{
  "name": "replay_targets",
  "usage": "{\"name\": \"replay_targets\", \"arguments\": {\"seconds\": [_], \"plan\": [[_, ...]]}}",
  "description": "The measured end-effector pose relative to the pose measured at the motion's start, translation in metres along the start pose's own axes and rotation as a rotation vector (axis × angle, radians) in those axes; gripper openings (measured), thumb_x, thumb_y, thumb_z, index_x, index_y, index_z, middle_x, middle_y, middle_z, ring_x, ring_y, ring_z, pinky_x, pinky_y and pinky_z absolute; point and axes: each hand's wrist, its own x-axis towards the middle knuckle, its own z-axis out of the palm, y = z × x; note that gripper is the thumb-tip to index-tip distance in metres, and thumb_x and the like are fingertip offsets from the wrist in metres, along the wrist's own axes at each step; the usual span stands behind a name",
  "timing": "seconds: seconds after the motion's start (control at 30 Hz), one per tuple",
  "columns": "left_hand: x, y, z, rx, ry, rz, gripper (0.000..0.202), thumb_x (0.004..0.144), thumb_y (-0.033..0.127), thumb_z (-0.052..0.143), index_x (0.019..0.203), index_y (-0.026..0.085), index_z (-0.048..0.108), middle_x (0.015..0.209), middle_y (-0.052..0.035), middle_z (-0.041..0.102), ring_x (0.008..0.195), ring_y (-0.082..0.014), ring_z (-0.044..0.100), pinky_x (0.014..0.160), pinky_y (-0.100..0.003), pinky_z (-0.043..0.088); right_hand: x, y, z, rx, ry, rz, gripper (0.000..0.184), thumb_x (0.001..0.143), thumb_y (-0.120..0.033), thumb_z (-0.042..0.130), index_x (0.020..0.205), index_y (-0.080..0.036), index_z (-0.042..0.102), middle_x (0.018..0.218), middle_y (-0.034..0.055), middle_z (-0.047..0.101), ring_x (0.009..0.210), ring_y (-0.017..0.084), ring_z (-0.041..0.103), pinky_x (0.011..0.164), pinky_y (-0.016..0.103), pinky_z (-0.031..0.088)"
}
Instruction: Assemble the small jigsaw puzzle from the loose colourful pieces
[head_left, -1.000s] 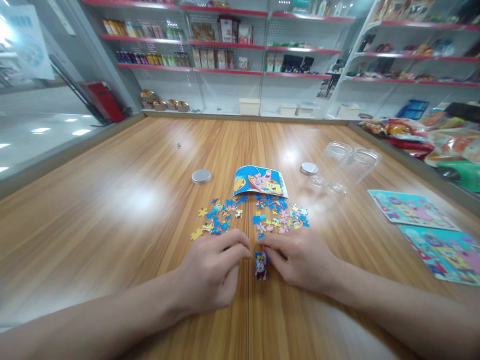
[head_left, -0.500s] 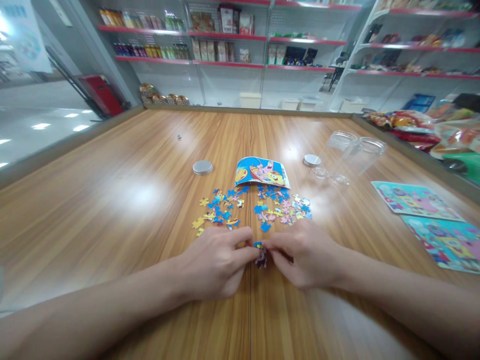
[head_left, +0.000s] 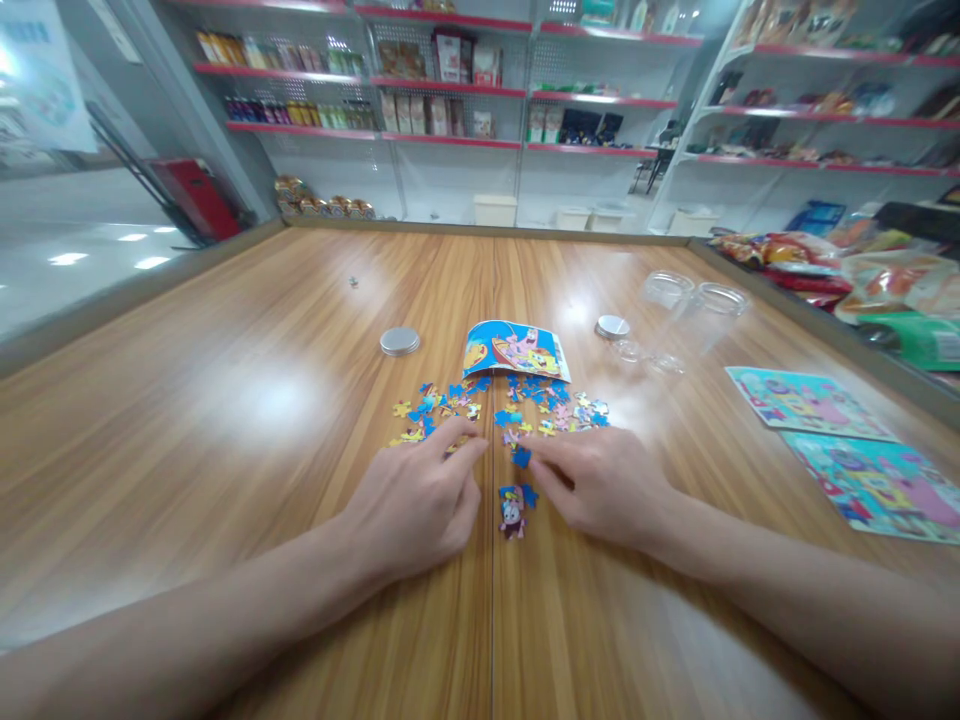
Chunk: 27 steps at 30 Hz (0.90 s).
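Observation:
A small joined cluster of puzzle pieces, blue at the top with a grey-and-dark figure, lies flat on the table between my hands. My left hand hovers over the left part of the loose puzzle pieces; its fingers are bent, slightly apart, and I see nothing held. My right hand reaches in from the right, its index fingertip at a blue puzzle piece and its thumb apart from the finger. Behind the pieces stands a curved cartoon picture sheet.
Two silver lids lie on the wooden table. Clear plastic jars are at the back right. Two cartoon picture sheets lie at the right. Snack bags are beyond the right edge, stocked shelves behind.
Both hands have let go of the joined cluster and moved forward to the loose pieces. The cluster now lies in view on the table. The camera view has tilted slightly up.

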Motion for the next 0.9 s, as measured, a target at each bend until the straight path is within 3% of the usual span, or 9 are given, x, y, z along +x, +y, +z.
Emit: {"name": "replay_targets", "arguments": {"seconds": [0.13,0.23,0.3,0.57,0.9], "plan": [[0.002,-0.004,0.005,0.031,-0.03,-0.009,0.036,0.094,0.022,0.046,0.128,0.017,0.057,0.139,-0.0107,0.056,0.102,-0.0241,0.07,0.09,-0.043,0.061,0.004,0.001,-0.001,0.006,0.066,-0.064,0.026,0.096,-0.028,0.049,0.105,-0.019,0.072,0.101,0.0097,0.069,0.097,0.024,0.059,0.084,0.037,0.043],[0.003,-0.004,0.006,0.042,-0.069,0.029,0.044,0.096,0.026,0.045,0.138,0.018,0.051,0.147,-0.0111,0.05,0.098,-0.0237,0.072,0.086,-0.043,0.062,0.008,0.002,-0.001,-0.013,0.079,-0.038,0.036,0.096,-0.033,0.051,0.125,-0.016,0.064,0.138,0.0146,0.056,0.127,0.032,0.046,0.103,0.047,0.038],[0.004,-0.004,0.006,0.047,-0.091,0.065,0.046,0.097,0.027,0.045,0.142,0.019,0.048,0.15,-0.0121,0.048,0.097,-0.0232,0.072,0.083,-0.042,0.063,0.011,0.005,-0.001,-0.029,0.046,-0.016,0.043,0.099,-0.037,0.047,0.134,-0.016,0.058,0.15,0.0145,0.046,0.138,0.035,0.035,0.108,0.052,0.033],[0.011,0.0,0.0,0.128,-0.155,0.152,0.046,0.099,0.028,0.04,0.143,0.017,0.046,0.151,-0.0138,0.046,0.102,-0.0254,0.071,0.074,-0.042,0.065,0.014,0.004,0.0,0.03,0.001,-0.032,0.041,0.103,-0.035,0.039,0.132,-0.015,0.059,0.142,0.0093,0.057,0.143,0.033,0.031,0.115,0.053,0.024],[0.007,-0.001,0.002,0.117,-0.198,0.105,0.048,0.101,0.032,0.035,0.148,0.018,0.039,0.154,-0.0127,0.042,0.113,-0.0278,0.067,0.077,-0.043,0.065,0.011,0.008,0.007,0.071,0.089,0.006,0.033,0.1,-0.032,0.046,0.125,-0.019,0.063,0.134,0.0047,0.063,0.136,0.032,0.04,0.112,0.054,0.029]]}}
